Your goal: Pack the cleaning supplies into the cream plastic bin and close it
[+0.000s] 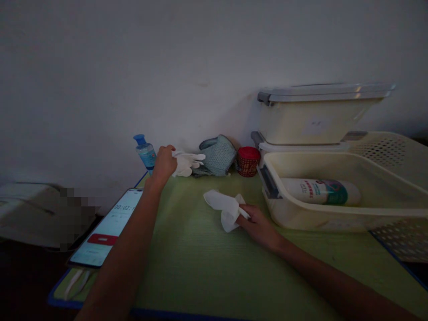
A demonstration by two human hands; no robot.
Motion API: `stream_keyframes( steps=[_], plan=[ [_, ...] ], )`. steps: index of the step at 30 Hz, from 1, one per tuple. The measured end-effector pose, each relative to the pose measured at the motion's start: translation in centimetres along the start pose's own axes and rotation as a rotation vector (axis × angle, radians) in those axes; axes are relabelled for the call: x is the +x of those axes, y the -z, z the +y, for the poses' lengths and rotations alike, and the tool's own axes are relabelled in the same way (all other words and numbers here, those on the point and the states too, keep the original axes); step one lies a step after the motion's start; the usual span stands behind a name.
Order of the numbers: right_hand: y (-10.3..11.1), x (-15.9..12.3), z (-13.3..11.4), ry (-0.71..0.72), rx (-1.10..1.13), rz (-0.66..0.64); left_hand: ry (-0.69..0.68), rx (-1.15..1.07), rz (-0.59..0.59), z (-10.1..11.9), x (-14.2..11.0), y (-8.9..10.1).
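My left hand [165, 162] is at the back of the table, its fingers closed on the edge of white gloves [187, 163] whose limp fingers point right. A blue-capped clear bottle [146, 154] stands just left of that hand. Nearer to me, my right hand [259, 226] pinches a thin white crumpled piece [222, 203]. It is partly see-through, and I cannot make out whether it is tissue or a glove. Right of the gloves lies a grey-blue woven cloth item [219, 156], with a red-lidded container [248, 161] beside it.
A cream bin [281, 218] at the right holds a white and green bottle [323, 191] on its side. Behind it are stacked lidded boxes [301, 120] and a perforated basket [394, 154]. A lit phone [103, 236] lies at the green table's [187, 267] left edge, partly behind my left forearm.
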State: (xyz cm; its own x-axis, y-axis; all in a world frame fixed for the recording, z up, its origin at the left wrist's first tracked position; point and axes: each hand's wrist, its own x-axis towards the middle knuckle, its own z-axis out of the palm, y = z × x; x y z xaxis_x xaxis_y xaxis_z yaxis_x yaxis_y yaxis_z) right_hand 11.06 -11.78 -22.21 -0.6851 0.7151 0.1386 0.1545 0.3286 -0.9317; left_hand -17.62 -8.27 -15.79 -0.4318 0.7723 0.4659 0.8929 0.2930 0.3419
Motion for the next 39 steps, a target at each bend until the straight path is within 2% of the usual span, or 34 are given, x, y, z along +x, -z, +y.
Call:
stream_keyframes(
  steps=[4,6,8,9,12,14,17,20,23,25,26,28,31,33,36,39],
  plan=[
    [0.0,0.0,0.0,0.007,-0.036,-0.009,-0.116,-0.132,0.018,1.2,-0.2,-0.4],
    [0.0,0.0,0.1,-0.002,-0.047,-0.016,-0.293,-0.222,-0.083,2.6,-0.7,-0.7],
    [-0.1,0.1,0.1,-0.003,-0.054,-0.021,-0.54,-0.252,-0.252,4.4,-1.7,-1.2],
    [-0.1,0.1,0.2,-0.001,-0.056,-0.023,-0.623,-0.239,-0.324,5.2,-2.2,-1.5],
    [-0.1,0.1,0.3,0.016,-0.064,-0.027,-0.663,-0.1,-0.469,6.8,-3.9,-2.5],
    [-0.1,0.0,0.3,0.027,-0.067,-0.025,-0.63,-0.015,-0.493,7.1,-4.5,-3.0],
    [-0.1,-0.1,0.3,0.025,-0.066,-0.029,-0.592,0.004,-0.437,6.7,-4.4,-3.0],
    [-0.1,-0.1,0.3,0.016,-0.059,-0.044,-0.529,-0.066,-0.278,6.2,-3.3,-2.3],
    [-0.1,-0.1,0.3,0.019,-0.062,-0.047,-0.321,-0.101,-0.013,5.6,-2.1,-1.1],
    [-0.1,-0.1,0.3,0.025,-0.074,-0.056,-0.147,-0.052,0.093,4.8,-1.5,-0.4],
    [-0.1,-0.1,0.3,0.028,-0.087,-0.06,-0.08,-0.004,0.092,4.3,-1.3,-0.2],
    [-0.1,-0.1,0.1,0.042,-0.135,-0.043,-0.004,0.115,0.006,3.4,-1.3,0.1],
    [-0.1,-0.2,-0.2,0.082,-0.272,0.039,0.022,0.252,-0.155,2.3,-1.6,0.1],
    [-0.2,-0.3,-0.3,0.089,-0.354,0.113,0.02,0.278,-0.166,2.1,-1.8,0.2],
    [-0.3,-0.6,-0.1,0.098,-0.412,0.204,-0.004,0.223,-0.002,2.8,-2.0,0.2],
    [-0.5,-1.1,0.2,0.174,-0.469,0.211,-0.147,0.058,0.181,4.3,-2.2,-0.2]
  ],
)
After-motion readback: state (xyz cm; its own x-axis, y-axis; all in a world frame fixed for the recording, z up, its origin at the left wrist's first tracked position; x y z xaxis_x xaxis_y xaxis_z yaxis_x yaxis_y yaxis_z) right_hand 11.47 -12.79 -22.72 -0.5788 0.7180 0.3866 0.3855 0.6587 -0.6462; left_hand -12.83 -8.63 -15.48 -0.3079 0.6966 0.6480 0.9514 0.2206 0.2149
